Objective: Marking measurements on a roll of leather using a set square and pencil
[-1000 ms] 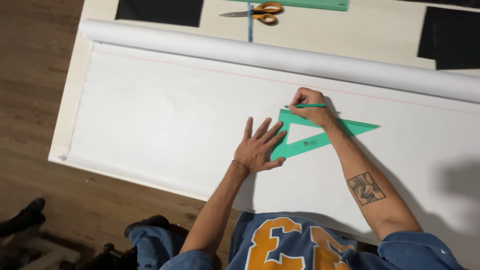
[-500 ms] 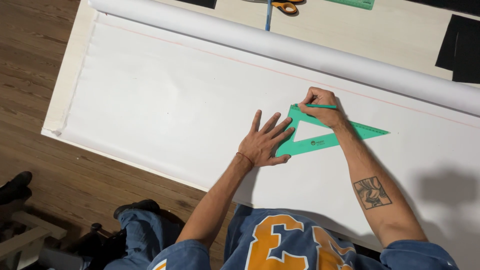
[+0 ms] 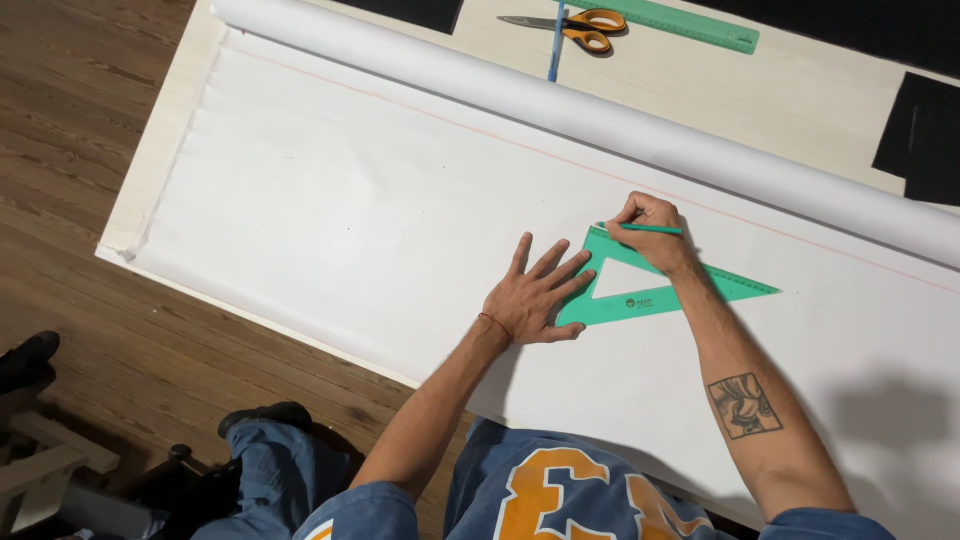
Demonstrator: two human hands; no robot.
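White paper sheet (image 3: pixel 330 210) covers worktop. Left hand (image 3: pixel 535 295), fingers splayed flat, pins green set square (image 3: pixel 660 290). Right hand (image 3: pixel 650 232) pinches green pencil (image 3: pixel 645 228), probably at its top corner. Beyond: paper roll (image 3: pixel 560 105), orange-handled scissors (image 3: pixel 570 25).

A green set square (image 3: pixel 650 298) lies flat on the white paper (image 3: pixel 350 210), its long edge pointing right and its triangular cut-out showing paper. A green pencil (image 3: pixel 650 229), nearly level, has its tip at the square's upper corner.
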